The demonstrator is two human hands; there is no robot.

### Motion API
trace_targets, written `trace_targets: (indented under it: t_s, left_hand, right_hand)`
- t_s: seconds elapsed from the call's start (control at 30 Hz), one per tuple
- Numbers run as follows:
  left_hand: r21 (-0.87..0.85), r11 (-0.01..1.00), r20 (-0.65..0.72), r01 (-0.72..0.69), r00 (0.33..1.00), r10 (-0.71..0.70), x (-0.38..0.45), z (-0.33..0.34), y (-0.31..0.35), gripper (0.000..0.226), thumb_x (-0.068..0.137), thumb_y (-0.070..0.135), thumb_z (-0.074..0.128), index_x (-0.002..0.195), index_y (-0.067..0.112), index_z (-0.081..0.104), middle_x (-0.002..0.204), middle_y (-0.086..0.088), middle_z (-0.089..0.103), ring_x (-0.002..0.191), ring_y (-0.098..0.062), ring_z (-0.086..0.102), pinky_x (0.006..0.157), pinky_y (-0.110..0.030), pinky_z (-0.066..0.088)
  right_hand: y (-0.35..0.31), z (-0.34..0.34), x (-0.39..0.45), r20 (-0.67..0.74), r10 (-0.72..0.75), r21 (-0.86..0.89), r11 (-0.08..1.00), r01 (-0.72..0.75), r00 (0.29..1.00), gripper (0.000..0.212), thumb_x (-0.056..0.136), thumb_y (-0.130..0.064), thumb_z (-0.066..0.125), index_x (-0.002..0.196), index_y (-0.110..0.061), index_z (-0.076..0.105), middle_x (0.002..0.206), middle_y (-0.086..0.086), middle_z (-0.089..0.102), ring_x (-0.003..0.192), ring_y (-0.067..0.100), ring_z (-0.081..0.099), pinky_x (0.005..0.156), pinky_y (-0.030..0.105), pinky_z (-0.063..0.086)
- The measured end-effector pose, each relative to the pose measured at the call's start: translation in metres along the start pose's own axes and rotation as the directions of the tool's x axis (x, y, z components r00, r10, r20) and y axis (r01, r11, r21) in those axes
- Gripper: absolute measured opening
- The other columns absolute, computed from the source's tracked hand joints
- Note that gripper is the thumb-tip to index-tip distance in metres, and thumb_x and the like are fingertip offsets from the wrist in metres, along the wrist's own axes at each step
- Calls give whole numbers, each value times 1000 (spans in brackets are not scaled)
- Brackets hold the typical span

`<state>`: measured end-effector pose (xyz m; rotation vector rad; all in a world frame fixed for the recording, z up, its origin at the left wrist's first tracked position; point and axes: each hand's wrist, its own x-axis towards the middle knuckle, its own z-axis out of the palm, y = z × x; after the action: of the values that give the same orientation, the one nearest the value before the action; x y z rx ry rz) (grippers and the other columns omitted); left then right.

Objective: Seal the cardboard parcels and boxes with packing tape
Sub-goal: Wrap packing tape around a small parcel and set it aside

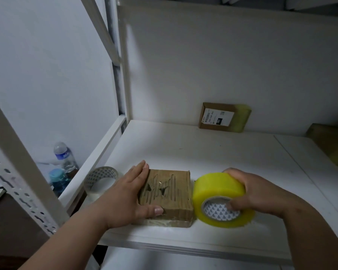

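Cardboard parcel (165, 195): flat, squarish, torn and ribbed on top, lying near the front edge of the white shelf (213, 152); clear tape already shows along its near edge.
Left hand (125, 197): fingers straight along the parcel's left side, thumb pressed across its near left corner; it steadies the parcel and clasps nothing.
Right hand (261, 193): grip curled round the yellow tape roll (220, 197), thumb at the patterned core.
Key relation: roll sits just right of the parcel, almost touching its right side, core facing the person; tape would likely run leftward across the top.
Free end: cannot tell where it lies.
Spare roll (101, 180): clear tape, left of the parcel.
Further parcels: labelled box (220, 117) against the back wall, another box (332, 147) at far right.
Room: water bottle (63, 156) below left.
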<state>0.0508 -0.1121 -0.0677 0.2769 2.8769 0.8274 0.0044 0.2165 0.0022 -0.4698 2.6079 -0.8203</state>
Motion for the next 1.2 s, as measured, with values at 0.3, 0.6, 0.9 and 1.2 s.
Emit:
trace_targets:
  t_s: [0.3, 0.6, 0.9, 1.2]
  left_hand:
    - [580, 790, -82, -197, 951, 297, -12, 9, 22, 77, 96, 69, 12, 151, 22, 38, 161, -2, 25, 147, -27, 21, 114, -46, 14]
    - [565, 794, -18, -222, 959, 282, -7, 22, 16, 72, 100, 63, 17, 147, 16, 44, 153, -1, 40, 143, -21, 33, 110, -41, 21]
    - [457, 875, 40, -158, 987, 157, -11, 1, 11, 112, 55, 90, -28, 149, 33, -13, 152, 19, -25, 142, -3, -29, 117, -27, -16]
    - [151, 975, -55, -164, 983, 174, -12, 17, 2, 109, 60, 100, 10, 149, 37, 4, 156, 22, -19, 147, -13, -21, 113, -17, -10]
  right_hand:
    - [-11, 6, 3, -54, 113, -357, 926, -125, 992, 90, 73, -33, 77, 143, -47, 22, 141, -1, 44, 120, 19, 50, 101, 38, 45]
    - [-94, 97, -12, -55, -352, -721, 661, 207, 934, 89, 91, -39, 45, 155, -10, -10, 163, 10, -18, 150, 21, -18, 110, 48, -29]
    - [-72, 98, -13, -82, -377, -871, 476, 117, 923, 74, 92, -42, 40, 153, -4, 23, 161, 17, 19, 152, 28, 6, 103, 59, -34]
    - [-70, 119, -9, -164, -309, -838, 545, 33, 937, 66, 76, -29, 38, 126, 10, 59, 133, 32, 54, 125, 42, 54, 114, 54, 1]
